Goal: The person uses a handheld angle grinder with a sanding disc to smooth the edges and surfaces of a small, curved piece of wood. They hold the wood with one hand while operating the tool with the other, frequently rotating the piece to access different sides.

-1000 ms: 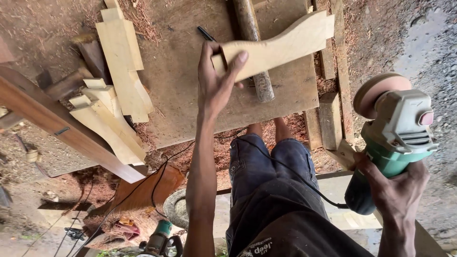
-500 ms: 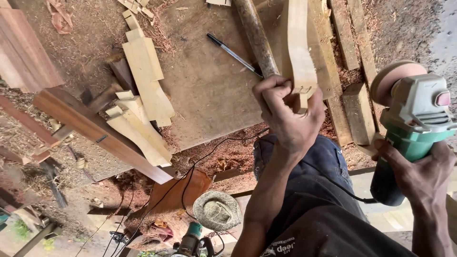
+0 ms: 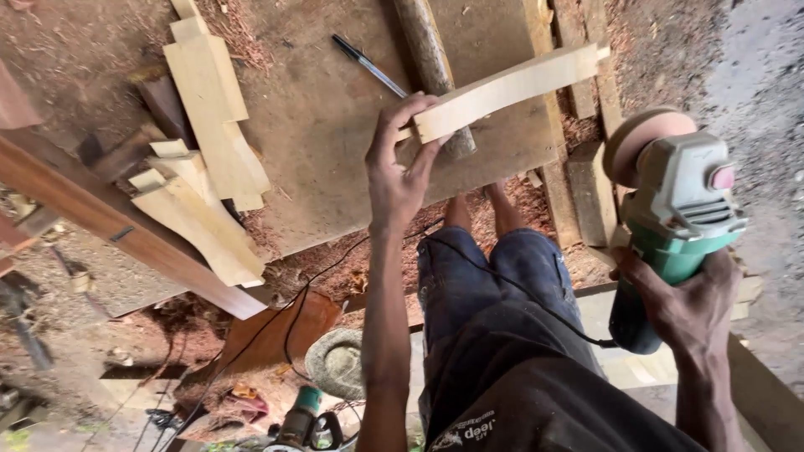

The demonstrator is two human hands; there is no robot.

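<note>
My left hand point(image 3: 400, 172) grips one end of a pale curved wooden piece point(image 3: 511, 88) and holds it flat over the brown work board point(image 3: 335, 125). My right hand point(image 3: 682, 305) holds a green and grey angle grinder point(image 3: 670, 218) by its body, off to the right of the board, its pinkish sanding disc point(image 3: 641, 138) pointing away from me. The grinder's black cord point(image 3: 502, 280) runs across my blue trousers. A black pen point(image 3: 368, 65) lies on the board just beyond my left hand.
A round wooden pole point(image 3: 431, 63) lies across the board under the curved piece. Several pale cut wooden shapes point(image 3: 209, 167) are stacked at the board's left. A long reddish plank point(image 3: 126, 230) slants below them. Another power tool point(image 3: 306, 423) and sawdust lie on the ground.
My left hand has turned the curved piece from standing nearly upright to lying across the board toward the right. The grinder stays in my right hand, held off to the right.
</note>
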